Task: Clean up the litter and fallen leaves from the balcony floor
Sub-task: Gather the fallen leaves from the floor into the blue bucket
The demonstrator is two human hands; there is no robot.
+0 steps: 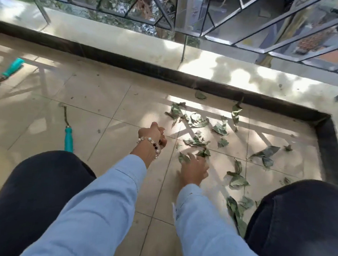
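The fallen leaves (200, 121) lie scattered over the tiled balcony floor (99, 96), most of them ahead and to the right of the right hand (193, 169), thinning toward the dark raised curb (284, 103) where wind has probably drifted them into the corner; a few more lie close in, beside the person's right knee. The right hand is down at floor level with its fingers curled over a couple of leaves just at its fingertips, so it looks to be raking or pinching them together (motion blur keeps the exact grip from being certain). The left hand (155, 136), with a beaded bracelet (153, 143) at the wrist, hovers just left of and beyond the right one, fingers curled into a loose fist; whether it encloses gathered leaves cannot be told, though holding a collected bunch would explain the pose. Both forearms in light blue sleeves reach forward between dark-clad knees, which suggests a squat. Well to the left of the left hand lie a teal-handled tool (68, 136) and, farther off, another teal-handled tool (8, 71), both untouched.
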